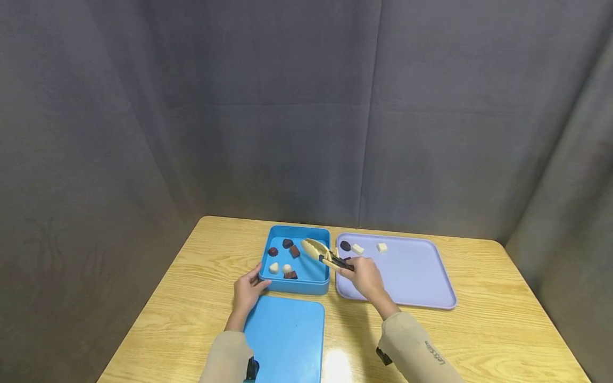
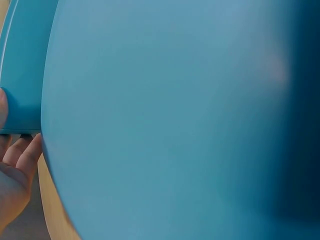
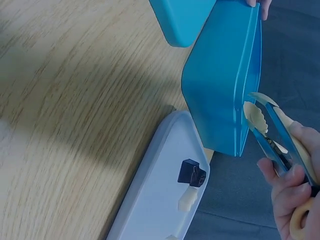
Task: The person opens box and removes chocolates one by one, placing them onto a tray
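Note:
My left hand (image 1: pixel 246 292) holds the front left corner of a blue box (image 1: pixel 297 287), its thumb on the front wall and its fingers at the side. Small dark and white chocolates (image 1: pixel 294 251) lie scattered inside. In my right hand (image 1: pixel 366 277) is a pair of tongs (image 1: pixel 330 257) with black handles and cream, scallop-edged tips. Those tips reach over the box's right wall; in the right wrist view they stand apart, with nothing visible between them. The lavender tray (image 1: pixel 412 276) beneath the right hand carries white pieces (image 1: pixel 382 247) and dark ones (image 1: pixel 345 246), one partly covered by the tongs.
A flat blue lid (image 1: pixel 287 340) lies in front of the box, by the left forearm, and fills most of the left wrist view. Box and tray stand side by side near the back edge of the wooden table (image 1: pixel 503 314). Grey curtains (image 1: pixel 297 117) hang behind.

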Motion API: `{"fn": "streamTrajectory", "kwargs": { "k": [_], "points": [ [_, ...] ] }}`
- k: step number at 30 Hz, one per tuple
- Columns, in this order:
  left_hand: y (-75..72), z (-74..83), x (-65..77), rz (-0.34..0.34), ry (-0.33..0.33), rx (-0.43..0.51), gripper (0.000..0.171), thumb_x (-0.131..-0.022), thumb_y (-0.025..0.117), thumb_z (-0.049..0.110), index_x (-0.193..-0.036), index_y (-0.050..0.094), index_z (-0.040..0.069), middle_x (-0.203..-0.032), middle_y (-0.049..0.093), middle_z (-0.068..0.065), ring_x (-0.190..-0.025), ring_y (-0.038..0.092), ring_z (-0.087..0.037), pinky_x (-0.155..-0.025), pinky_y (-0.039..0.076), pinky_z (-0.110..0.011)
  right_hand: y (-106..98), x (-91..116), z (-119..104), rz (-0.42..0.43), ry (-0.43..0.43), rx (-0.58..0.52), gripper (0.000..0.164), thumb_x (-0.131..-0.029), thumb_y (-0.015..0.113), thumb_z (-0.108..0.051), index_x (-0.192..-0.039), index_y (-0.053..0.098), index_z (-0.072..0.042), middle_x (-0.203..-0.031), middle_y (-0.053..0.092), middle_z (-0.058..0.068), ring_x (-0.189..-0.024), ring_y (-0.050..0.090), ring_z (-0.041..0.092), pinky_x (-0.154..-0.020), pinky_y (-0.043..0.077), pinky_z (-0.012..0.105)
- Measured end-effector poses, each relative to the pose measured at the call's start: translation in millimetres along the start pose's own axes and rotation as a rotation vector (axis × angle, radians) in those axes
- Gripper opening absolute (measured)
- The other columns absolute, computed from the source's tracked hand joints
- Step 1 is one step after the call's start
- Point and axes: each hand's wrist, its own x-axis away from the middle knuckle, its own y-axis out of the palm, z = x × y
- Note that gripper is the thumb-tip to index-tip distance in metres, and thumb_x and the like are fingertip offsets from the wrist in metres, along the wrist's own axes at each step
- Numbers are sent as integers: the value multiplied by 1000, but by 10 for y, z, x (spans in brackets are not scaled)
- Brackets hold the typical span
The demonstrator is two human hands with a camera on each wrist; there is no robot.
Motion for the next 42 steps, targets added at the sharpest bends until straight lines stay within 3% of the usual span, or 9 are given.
{"fn": "streamTrajectory", "kwargs": {
  "k": [10, 20, 31, 42],
  "points": [
    [19, 19, 19, -2, -10, 6, 53, -76, 69, 3, -125, 48, 0, -125, 47, -17, -111, 48, -30, -85, 46, -34, 188, -5, -111, -73, 11, 64, 25, -77, 69, -30, -64, 63, -10, -54, 49, -4, -49, 40, 11, -40, 32, 25],
    [17, 18, 22, -4, -12, -16, 53, -77, 68, 6, -126, 48, 0, -125, 48, -19, -111, 48, -32, -85, 45, -36, 321, -20, -174, -90, 27, 122, 34, -77, 69, -33, -56, 53, -12, -50, 45, -4, -48, 41, 12, -38, 33, 26],
    [29, 20, 20, 9, -12, -9, 53, -76, 70, 6, -124, 50, 0, -124, 48, -17, -111, 48, -30, -86, 45, -34, 384, -28, -231, -115, 42, 187, 34, -79, 67, -32, -60, 52, -9, -52, 45, -1, -48, 41, 13, -39, 34, 27],
    [18, 7, 17, 1, -4, -15, 53, -77, 68, 6, -126, 48, 0, -125, 47, -17, -112, 48, -30, -85, 45, -35, 373, -15, -204, -106, 24, 173, 32, -79, 67, -32, -60, 53, -10, -52, 45, -2, -48, 42, 14, -39, 35, 27]
  ]
}}
